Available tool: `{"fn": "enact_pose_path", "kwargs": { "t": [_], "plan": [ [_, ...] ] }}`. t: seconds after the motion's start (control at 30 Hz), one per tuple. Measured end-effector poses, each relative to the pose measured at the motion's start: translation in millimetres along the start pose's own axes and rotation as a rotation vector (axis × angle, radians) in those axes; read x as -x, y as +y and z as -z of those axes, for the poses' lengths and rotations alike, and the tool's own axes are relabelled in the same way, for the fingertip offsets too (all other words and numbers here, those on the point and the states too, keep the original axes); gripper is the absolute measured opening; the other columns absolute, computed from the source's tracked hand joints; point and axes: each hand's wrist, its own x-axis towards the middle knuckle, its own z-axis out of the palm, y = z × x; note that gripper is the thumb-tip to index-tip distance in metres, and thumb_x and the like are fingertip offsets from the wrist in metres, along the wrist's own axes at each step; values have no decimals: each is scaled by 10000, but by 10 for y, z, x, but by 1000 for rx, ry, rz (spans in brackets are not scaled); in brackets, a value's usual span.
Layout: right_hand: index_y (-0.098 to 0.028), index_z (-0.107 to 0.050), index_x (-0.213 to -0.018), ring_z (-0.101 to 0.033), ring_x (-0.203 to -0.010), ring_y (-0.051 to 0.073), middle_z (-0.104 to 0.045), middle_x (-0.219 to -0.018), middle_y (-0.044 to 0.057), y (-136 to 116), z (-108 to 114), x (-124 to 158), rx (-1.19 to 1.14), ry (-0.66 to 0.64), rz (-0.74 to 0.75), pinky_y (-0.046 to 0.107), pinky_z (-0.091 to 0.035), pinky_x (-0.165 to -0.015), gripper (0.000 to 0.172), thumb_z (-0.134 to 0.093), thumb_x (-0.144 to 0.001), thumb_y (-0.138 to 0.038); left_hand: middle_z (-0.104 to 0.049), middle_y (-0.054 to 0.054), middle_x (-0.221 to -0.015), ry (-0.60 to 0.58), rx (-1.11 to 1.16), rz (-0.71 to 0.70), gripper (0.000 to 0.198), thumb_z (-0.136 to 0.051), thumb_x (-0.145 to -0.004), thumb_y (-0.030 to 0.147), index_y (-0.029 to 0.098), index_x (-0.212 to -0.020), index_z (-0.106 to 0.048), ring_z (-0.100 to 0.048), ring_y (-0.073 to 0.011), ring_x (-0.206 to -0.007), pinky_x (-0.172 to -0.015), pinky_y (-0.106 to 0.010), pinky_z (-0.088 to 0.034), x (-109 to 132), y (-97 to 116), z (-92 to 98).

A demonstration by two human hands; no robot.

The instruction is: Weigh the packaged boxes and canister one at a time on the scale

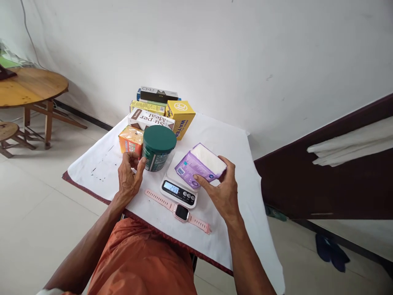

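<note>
The purple pack [192,165] sits tilted in the centre of the frame, over the white scale [190,200]; from here I can't tell whether its lower edge touches the plate. The right hand [223,192] is clasping the pack by its right end, thumb laid across the printed side and fingers wrapped round the far edge, while the forearm slants up and leftward from the lower right. Left of the scale, the left hand [130,177] has its palm turned inward, its fingers curled and its thumb pointing up beside the green tub [159,141]. Those fingers are right by the orange packet [131,141], but I can't tell whether they grip anything. That forearm rises from the lower left. A pink watch [181,212] lies stretched out just below the scale. Behind the tub, toward the upper middle, stand a Su-per Meal box [150,120] and a yellow box [181,116], all on the white-covered table [227,131].
</note>
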Motion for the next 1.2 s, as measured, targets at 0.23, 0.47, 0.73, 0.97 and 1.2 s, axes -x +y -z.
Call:
{"fn": "enact_pose_path", "kwargs": {
  "t": [0.23, 0.47, 0.73, 0.97, 1.2],
  "plan": [
    [-330, -591, -1304, -700, -982, 289, -669, -1214, 77, -342, 237, 70, -120, -81, 45, 382, -634, -717, 768, -936, -652, -545, -636, -3, -860, -20, 128, -55, 351, -679, -919, 520, 226, -1067, -556, -616, -159, -755, -757, -325, -550, -21, 121, 261],
    [-373, -487, -1403, -696, -950, 281, -657, -1234, 70, -791, -269, 395, -244, -376, 162, 398, -646, -690, 893, -961, -661, -524, -712, -122, -1319, -580, 82, -156, 902, -923, -649, 603, 271, -1419, -591, -713, -322, -1134, -963, -452, -610, -64, 361, 839],
    [-358, -335, -1550, -594, -1348, 334, -597, -1477, 122, -812, -454, 359, -242, -464, 273, 550, -589, -1010, 949, -889, -794, -507, -770, -69, -995, -458, 59, 50, 543, -877, -736, 538, 212, -1134, -702, -743, -307, -993, -863, -428, -644, -227, -65, 1119],
    [-300, -540, -1317, -666, -1191, 279, -696, -1294, 100, -530, -231, -164, -154, -233, 170, 458, -607, -874, 538, -774, -891, -531, -772, -88, -1111, -411, -91, 58, 576, -770, -806, 641, 243, -1211, -670, -737, -312, -994, -858, -427, -628, -434, -403, 1001],
    [-268, -473, -1332, -599, -1287, 340, -594, -1422, 159, -373, -622, -1273, -37, -9, 111, 548, -561, -997, 826, -788, -724, -730, -598, -178, -1412, -332, -286, -141, 824, -709, -830, 747, 182, -1412, -560, -568, -402, -1333, -1120, -633, -497, -320, -610, 971]
  ]
}}
